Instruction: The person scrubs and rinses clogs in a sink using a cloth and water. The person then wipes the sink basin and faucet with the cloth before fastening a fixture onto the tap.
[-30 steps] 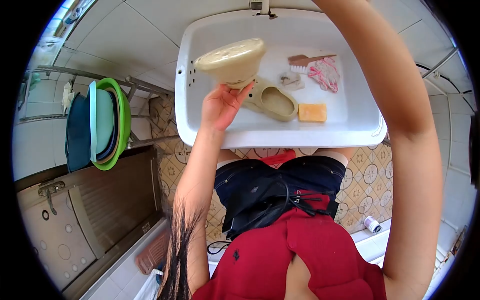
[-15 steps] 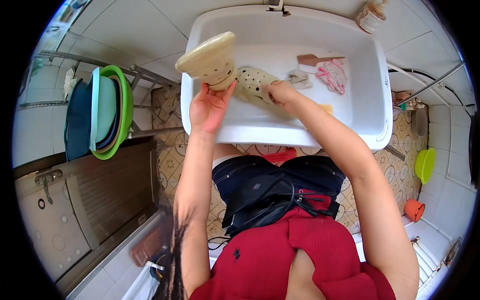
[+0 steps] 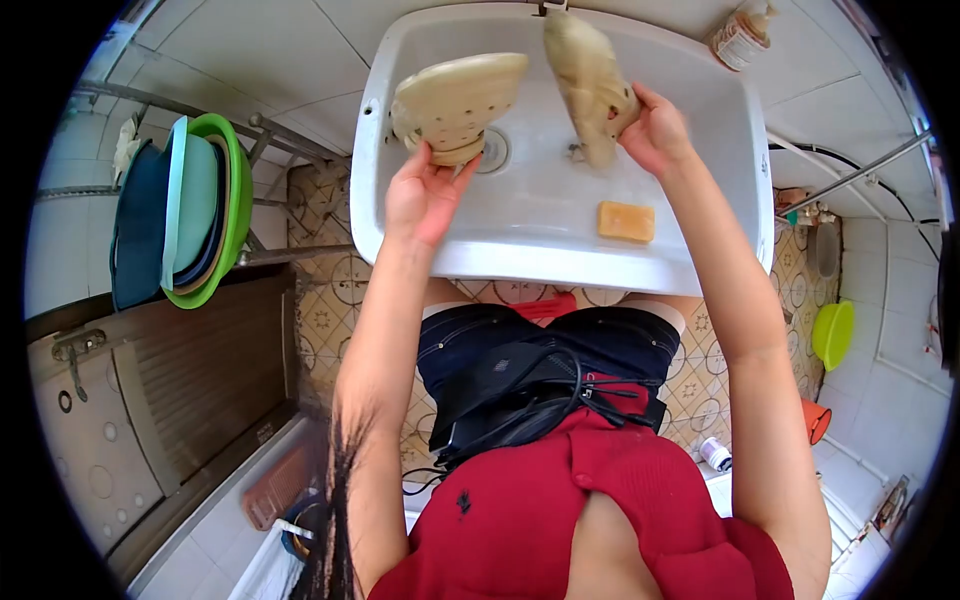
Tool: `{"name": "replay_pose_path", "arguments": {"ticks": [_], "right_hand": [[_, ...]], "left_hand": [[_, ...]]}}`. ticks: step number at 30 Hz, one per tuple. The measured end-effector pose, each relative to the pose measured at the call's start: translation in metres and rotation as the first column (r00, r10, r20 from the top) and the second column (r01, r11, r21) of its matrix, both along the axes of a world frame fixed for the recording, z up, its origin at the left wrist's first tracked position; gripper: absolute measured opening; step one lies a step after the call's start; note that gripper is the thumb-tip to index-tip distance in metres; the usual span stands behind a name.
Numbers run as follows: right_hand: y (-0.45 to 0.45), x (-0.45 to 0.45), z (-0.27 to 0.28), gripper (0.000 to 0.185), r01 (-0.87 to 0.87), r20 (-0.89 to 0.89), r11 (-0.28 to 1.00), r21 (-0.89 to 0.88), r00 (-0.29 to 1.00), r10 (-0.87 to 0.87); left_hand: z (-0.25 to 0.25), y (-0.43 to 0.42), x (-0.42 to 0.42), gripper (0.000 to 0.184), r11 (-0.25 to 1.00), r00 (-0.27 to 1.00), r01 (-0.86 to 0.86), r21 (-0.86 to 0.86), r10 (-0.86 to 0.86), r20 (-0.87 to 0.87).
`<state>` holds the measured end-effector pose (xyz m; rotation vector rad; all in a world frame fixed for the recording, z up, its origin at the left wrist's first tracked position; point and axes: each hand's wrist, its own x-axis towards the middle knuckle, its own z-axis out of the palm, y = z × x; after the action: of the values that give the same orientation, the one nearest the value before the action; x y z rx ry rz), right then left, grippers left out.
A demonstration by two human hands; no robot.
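Over the left part of the white sink (image 3: 480, 262), my left hand (image 3: 425, 195) grips a beige clog (image 3: 455, 105) with holes, its sole tilted upward. My right hand (image 3: 655, 130) holds a second beige clog (image 3: 588, 85) upright over the middle of the sink, fingers at its edge. This second clog is slightly blurred. A yellow soap bar (image 3: 626, 221) lies on the sink floor near the front wall. The drain (image 3: 494, 150) shows just beside the first clog. A small bit of greyish cloth is barely visible behind the second clog.
Stacked basins (image 3: 205, 215) hang on a rail at the left. A pump bottle (image 3: 741, 38) stands at the sink's back right corner. On the right are a lime green basin (image 3: 832, 335) and an orange container (image 3: 816, 421). A white bottle (image 3: 715, 454) is near the floor.
My right hand came down into the sink, took hold of the second clog and raised it off the sink floor. My left hand has shifted a little to the right with its clog.
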<state>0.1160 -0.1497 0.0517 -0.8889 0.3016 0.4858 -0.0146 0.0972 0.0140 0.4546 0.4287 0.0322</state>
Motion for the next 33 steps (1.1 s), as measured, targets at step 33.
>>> {"name": "replay_pose_path", "arguments": {"ticks": [33], "right_hand": [[0.040, -0.031, 0.048, 0.037, -0.506, 0.162, 0.850, -0.146, 0.835, 0.526]], "left_hand": [[0.004, -0.062, 0.023, 0.043, 0.941, 0.919, 0.336, -0.034, -0.319, 0.232]]}}
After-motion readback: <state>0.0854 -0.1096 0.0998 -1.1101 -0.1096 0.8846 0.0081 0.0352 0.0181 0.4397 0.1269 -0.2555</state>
